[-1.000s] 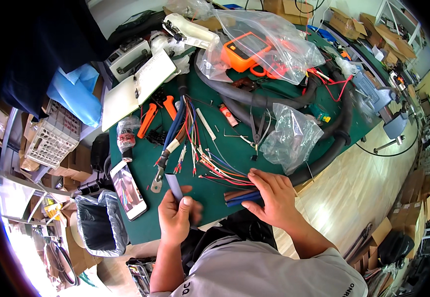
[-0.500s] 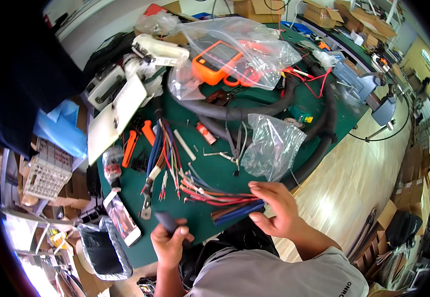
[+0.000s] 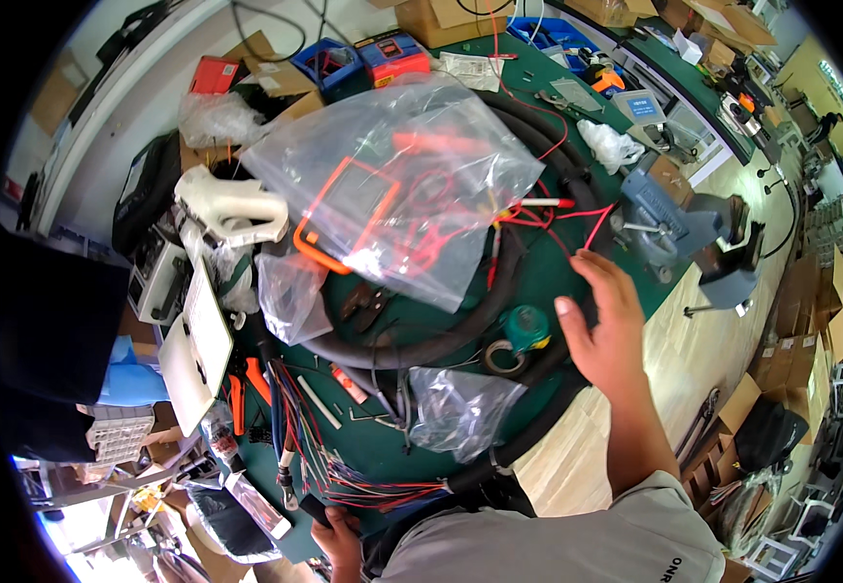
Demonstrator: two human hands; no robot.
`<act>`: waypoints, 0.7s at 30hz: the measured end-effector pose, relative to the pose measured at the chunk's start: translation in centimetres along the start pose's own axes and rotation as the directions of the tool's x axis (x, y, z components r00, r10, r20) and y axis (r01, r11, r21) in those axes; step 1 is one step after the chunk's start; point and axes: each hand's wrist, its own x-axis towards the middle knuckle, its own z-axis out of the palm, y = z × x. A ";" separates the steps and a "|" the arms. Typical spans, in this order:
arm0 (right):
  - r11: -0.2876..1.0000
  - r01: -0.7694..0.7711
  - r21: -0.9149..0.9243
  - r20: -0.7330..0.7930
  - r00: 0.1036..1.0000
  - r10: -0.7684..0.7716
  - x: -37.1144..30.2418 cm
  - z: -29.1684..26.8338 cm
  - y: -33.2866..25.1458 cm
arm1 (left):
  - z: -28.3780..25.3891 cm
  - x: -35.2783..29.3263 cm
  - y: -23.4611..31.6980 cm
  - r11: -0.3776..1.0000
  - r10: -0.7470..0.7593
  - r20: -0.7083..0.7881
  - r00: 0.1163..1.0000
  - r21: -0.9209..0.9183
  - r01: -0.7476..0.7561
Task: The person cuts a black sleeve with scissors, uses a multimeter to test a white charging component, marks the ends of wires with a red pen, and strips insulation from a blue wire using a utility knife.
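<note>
My left hand [image 3: 339,546] is closed round a short dark tube [image 3: 314,508] at the table's near edge. Just beside it are a cable lug [image 3: 289,497] and a fan of red, white and blue wires [image 3: 373,494] from a thick black cable [image 3: 472,474]. Farther up on the right, my right hand [image 3: 608,325] hangs over the cable coil with fingers apart and nothing in it. Nearest to that hand are a green tape measure [image 3: 525,327], a roll of tape [image 3: 505,358] and red test leads [image 3: 587,222].
A large clear plastic bag [image 3: 480,185] with an orange meter covers the table's middle. A blue-grey vise [image 3: 661,209] stands at the right edge. Orange-handled tools [image 3: 237,400], a small clear bag [image 3: 460,408] and a phone [image 3: 256,505] lie nearer.
My right hand has left the wire bundle and reached away to the upper right. The left hand still holds the tube. The view has shifted toward the table's far side.
</note>
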 end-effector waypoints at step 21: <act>0.944 -0.035 -0.327 0.403 0.899 0.173 0.8 4.3 9.3 | 8.5 -1.7 17.1 0.846 0.044 -0.227 0.973 0.527 0.084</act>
